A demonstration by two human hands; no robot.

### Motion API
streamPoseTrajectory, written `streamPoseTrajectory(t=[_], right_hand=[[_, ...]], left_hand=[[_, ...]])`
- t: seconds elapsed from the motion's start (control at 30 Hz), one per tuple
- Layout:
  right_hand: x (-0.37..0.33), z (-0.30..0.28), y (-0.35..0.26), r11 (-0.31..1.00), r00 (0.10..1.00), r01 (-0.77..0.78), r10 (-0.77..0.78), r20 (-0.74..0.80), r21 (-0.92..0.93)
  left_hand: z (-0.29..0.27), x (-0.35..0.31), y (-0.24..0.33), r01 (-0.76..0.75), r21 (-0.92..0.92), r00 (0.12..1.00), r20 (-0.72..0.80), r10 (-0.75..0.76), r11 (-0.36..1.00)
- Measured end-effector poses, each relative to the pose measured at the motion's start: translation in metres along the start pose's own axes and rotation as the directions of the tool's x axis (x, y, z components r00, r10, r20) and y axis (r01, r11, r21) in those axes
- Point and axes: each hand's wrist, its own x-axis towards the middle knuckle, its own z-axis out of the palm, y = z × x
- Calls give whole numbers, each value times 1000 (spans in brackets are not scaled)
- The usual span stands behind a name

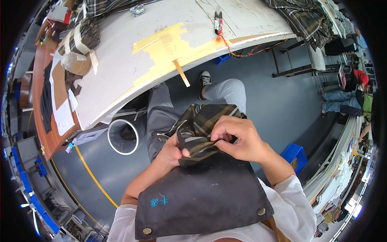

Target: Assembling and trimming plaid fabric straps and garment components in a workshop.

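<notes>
A dark plaid garment [207, 121], brown and black with pale stripes, lies bunched over my lap. On its left side my left hand [171, 153] grips a folded edge of the cloth, fingers curled partly out of sight. My right hand [238, 135] pinches the fabric edge between thumb and forefinger, close to the middle. Between the two hands a stretch of the folded cloth is held up, with its inner side partly showing. A zipper-like metal piece shows at the garment's left end, too small to make out for certain.
Ahead stands a white worktable [117, 60] with yellow tape [161, 44], a projecting wooden strip [181, 73] and red-handled thread snips [218, 23]. A white-rimmed bin [123, 137] is at left, a blue crate [294, 157] at right. More plaid cloth [302, 20] lies far right; a person [346, 101] stands beyond.
</notes>
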Motion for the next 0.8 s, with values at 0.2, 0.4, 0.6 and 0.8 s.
streamPoseTrajectory(t=[0.2,0.4,0.6,0.8], right_hand=[[12,2,-8,988,999,19,-26,46,154],[19,10,-11,979,999,34,-35,-2,202],[21,16,-6,947,928,293,-314,-200,-129],[26,17,-7,893,868,367,-429,-248,-261]], left_hand=[[5,3,7,-73,-150,989,116,91,986],[2,2,10,-69,-120,996,54,76,990],[11,9,12,-118,-223,974,164,157,968],[22,10,15,-128,-106,991,9,130,986]])
